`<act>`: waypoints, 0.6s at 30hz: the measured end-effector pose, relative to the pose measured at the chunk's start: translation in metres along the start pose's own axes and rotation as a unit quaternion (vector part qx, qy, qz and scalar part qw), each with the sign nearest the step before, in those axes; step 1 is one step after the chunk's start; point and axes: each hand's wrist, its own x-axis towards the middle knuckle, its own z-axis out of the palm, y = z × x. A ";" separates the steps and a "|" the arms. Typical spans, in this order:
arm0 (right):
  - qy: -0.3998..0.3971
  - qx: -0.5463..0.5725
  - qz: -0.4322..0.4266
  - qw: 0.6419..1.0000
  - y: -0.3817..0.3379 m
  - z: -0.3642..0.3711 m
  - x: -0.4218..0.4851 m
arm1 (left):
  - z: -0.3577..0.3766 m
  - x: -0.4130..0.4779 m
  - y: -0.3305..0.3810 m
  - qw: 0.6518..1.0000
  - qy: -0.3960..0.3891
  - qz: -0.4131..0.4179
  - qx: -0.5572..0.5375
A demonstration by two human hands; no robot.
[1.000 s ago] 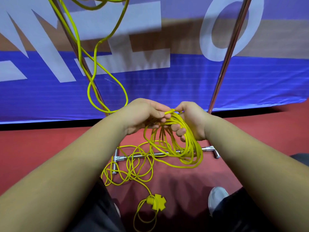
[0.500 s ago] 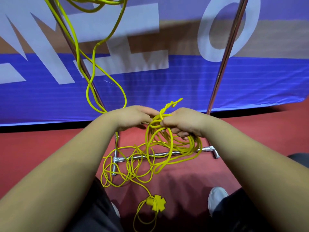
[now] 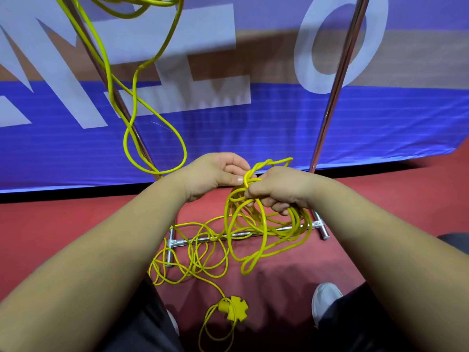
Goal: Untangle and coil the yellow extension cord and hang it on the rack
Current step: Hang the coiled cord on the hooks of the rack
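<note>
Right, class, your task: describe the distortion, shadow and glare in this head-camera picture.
Head view: the wide-angle lens curves the lower edge of the banner; head view: a soft shadow darkens the red floor by the yellow socket block; head view: glare streaks the right rack pole; the yellow extension cord looks sharp.

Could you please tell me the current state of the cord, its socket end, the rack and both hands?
yellow extension cord: partly coiled, partly tangled on the floor
socket end: lying on the floor, unheld
rack: standing, cord strands hanging beside one pole
left hand: pinches a strand above the coil
right hand: grips the gathered loops
</note>
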 end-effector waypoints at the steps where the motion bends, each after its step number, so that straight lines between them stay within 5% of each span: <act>1: 0.000 0.000 0.000 1.000 0.001 -0.001 0.000 | 0.001 0.001 0.000 1.000 0.008 0.005 -0.014; 7: 0.004 0.016 -0.001 1.000 0.003 -0.004 -0.002 | 0.006 0.009 0.002 0.998 0.043 0.014 -0.052; 11: 0.019 0.043 0.001 0.999 0.001 -0.006 0.000 | 0.004 0.013 0.006 0.992 0.110 0.043 0.033; 15: 0.026 0.052 -0.001 0.998 0.000 -0.012 -0.002 | -0.009 0.017 0.006 0.953 0.255 0.048 0.158; 18: 0.018 0.033 0.011 0.999 0.002 -0.014 -0.003 | -0.022 0.016 0.001 0.924 0.349 0.044 0.154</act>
